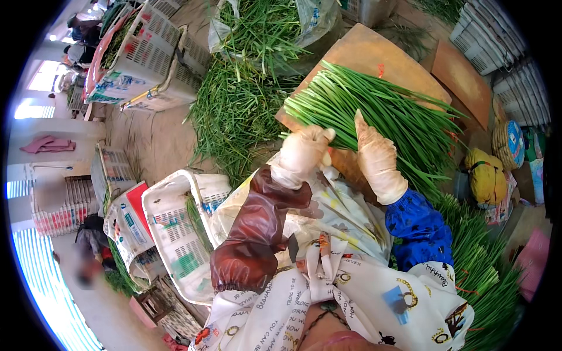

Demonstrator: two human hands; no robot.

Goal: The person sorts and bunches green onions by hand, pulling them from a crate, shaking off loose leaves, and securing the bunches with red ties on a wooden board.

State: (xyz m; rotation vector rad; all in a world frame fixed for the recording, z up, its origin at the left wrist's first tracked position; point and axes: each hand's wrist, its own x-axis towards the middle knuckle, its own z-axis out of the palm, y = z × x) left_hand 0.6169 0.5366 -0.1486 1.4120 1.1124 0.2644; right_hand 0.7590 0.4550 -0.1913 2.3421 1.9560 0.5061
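Note:
A thick spread of garlic chives [373,101] lies across a tan board [358,48], pale stem ends to the left and green leaves to the right. My left hand [305,151], in a pale glove below a brown sleeve cover, is curled at the near edge of the stems. Its fingertips are partly hidden, so whether it pinches any stem is unclear. My right hand [380,160], gloved below a blue sleeve cover, touches the chives with its index finger pointing away from me. Its other fingers are hidden from view.
Loose green leaves [237,118] are heaped left of the board, below a stuffed plastic bag [318,22]. A white plastic crate [175,237] stands at my left. More chives [478,281] lie at my right. A yellow bundle [486,177] and stacked crates [487,39] are farther right.

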